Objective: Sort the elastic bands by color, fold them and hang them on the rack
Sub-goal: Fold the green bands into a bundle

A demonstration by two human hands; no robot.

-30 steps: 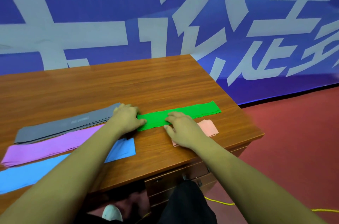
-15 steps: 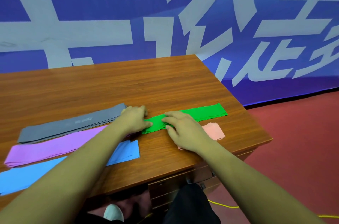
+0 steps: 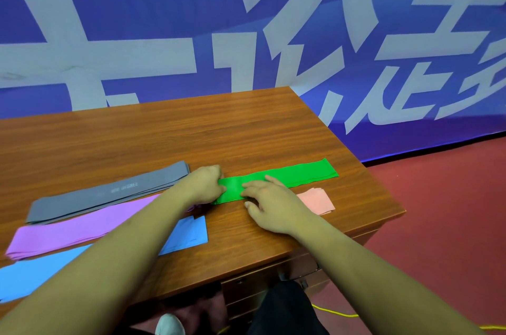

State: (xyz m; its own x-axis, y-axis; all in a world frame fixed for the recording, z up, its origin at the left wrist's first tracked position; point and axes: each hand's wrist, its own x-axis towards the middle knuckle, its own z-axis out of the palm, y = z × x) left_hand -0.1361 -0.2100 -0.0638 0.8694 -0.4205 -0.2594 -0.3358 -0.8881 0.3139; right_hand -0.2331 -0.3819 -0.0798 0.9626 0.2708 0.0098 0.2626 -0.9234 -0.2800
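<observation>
green band [image 3: 301, 174] lies flat near grey stack [image 3: 109, 192].

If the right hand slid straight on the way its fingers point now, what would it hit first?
Likely the left hand, gripping the end of the flat green elastic band just ahead of the right hand, which rests on that band.
</observation>
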